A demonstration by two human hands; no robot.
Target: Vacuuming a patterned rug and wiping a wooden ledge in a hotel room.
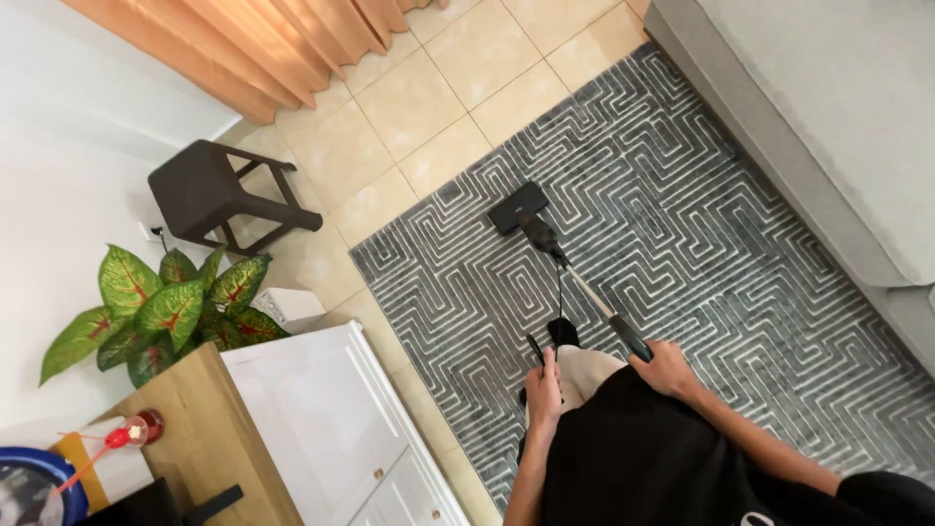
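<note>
Grey maze-patterned rug fills mid-frame; my right hand is wrapped round the stick vacuum handle, my left hand closed on its dangling cord. Vacuum seems light, stiff, top-heavy; best held at the handle.

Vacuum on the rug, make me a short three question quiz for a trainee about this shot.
1. True or false: the vacuum head rests on the bare tiles.
2. Which of the hands grips the vacuum handle? A) left hand B) right hand C) both
3. Fill in: the dark stool stands on the tiled floor near the ____ curtain.

Key
1. False: it sits on the patterned grey rug.
2. B. The left hand holds only the thin black cord.
3. Orange, the curtain hanging at the top left.
</note>
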